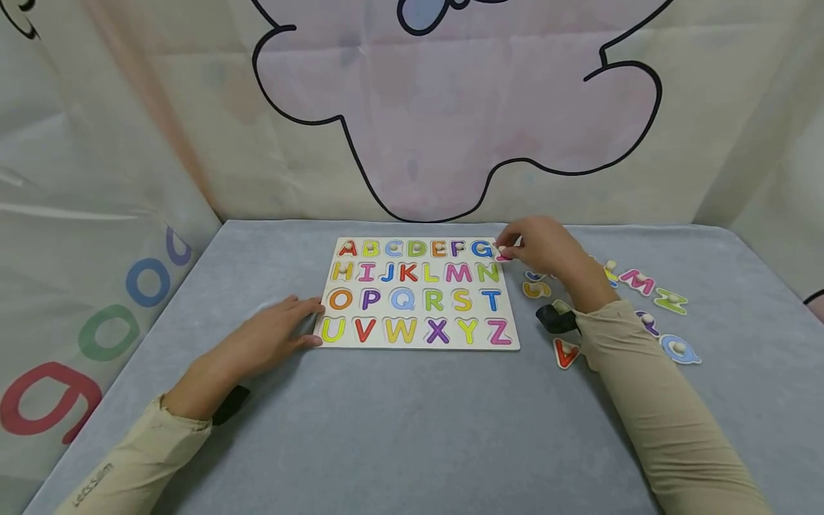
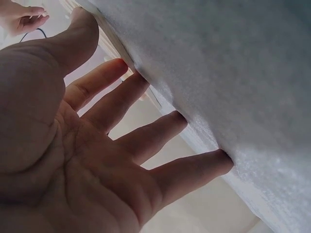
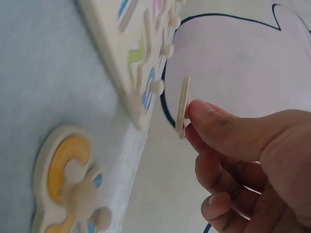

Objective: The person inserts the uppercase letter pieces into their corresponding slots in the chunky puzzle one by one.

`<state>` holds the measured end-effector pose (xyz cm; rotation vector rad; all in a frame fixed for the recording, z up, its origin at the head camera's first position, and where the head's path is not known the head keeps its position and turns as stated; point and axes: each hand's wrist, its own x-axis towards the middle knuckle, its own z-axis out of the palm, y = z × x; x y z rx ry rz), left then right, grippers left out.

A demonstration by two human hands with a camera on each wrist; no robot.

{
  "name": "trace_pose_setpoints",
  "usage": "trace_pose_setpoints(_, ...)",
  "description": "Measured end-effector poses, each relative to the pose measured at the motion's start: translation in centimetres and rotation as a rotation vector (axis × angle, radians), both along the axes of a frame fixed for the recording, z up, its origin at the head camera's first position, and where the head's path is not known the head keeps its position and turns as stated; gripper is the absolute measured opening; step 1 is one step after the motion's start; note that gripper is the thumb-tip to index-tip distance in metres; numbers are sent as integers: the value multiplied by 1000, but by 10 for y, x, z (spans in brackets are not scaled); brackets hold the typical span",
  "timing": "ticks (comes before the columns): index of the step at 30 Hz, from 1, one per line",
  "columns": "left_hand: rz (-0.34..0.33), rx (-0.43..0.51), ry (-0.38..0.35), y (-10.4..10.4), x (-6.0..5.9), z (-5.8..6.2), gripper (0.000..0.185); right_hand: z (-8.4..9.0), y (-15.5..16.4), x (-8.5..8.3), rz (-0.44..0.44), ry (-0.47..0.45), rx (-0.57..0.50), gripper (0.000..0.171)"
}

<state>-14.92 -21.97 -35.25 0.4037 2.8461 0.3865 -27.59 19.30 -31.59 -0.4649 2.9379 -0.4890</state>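
A white wooden alphabet board [image 1: 418, 312] lies on the cloth-covered table. Knobbed letters fill its top row, and the yellow H [image 1: 342, 271] sits in the second row. My left hand [image 1: 273, 332] is at the board's left edge, with spread fingers and thumb touching it. Beyond the top right corner, my right hand [image 1: 547, 247] pinches a small pink letter piece [image 1: 503, 257] by its knob, close by the blue G [image 1: 481, 248]. In the right wrist view the held piece [image 3: 182, 108] is edge-on and raised off the board, its letter hidden.
Loose knobbed letters lie right of the board: a red V [image 1: 566, 353], a pink M [image 1: 637, 281], a green N [image 1: 672, 301], a blue Q [image 1: 679, 349] and a yellow-orange piece [image 1: 536, 289]. The right forearm partly covers several others. A printed curtain [image 1: 450, 107] hangs behind the table.
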Motion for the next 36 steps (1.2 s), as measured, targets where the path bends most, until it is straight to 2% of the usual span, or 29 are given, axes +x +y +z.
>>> trace_pose_setpoints(5, 5, -1, -7, -1, -1, -2, 58, 5, -18, -1, 21, 7, -10, 21)
trace_pose_setpoints(13, 10, -3, -50, -2, 0, -7, 61, 22, -77, 4, 96, 45, -21, 21)
trace_pose_setpoints(17, 15, -13, -34, -3, 2, -8, 60, 28, -110, 7, 146, 46, -63, 20)
trace_pose_setpoints(21, -18, 23, 15, -3, 3, -8, 55, 28, -140, 10, 201, 36, -92, 19)
trace_pose_setpoints(26, -58, 50, 56, -3, 4, -8, 51, 18, -172, 12, 233, 31, -93, 17)
trace_pose_setpoints(29, -60, 48, 60, -4, 4, -9, 51, 2, -189, 9, 242, 24, -70, 18)
trace_pose_setpoints(33, -67, 49, 78, -4, 5, -9, 50, -25, -203, 3, 247, -55, -34, 16)
trace_pose_setpoints(36, -59, 37, 70, -5, 5, -8, 50, -36, -208, 1, 230, -96, -36, 15)
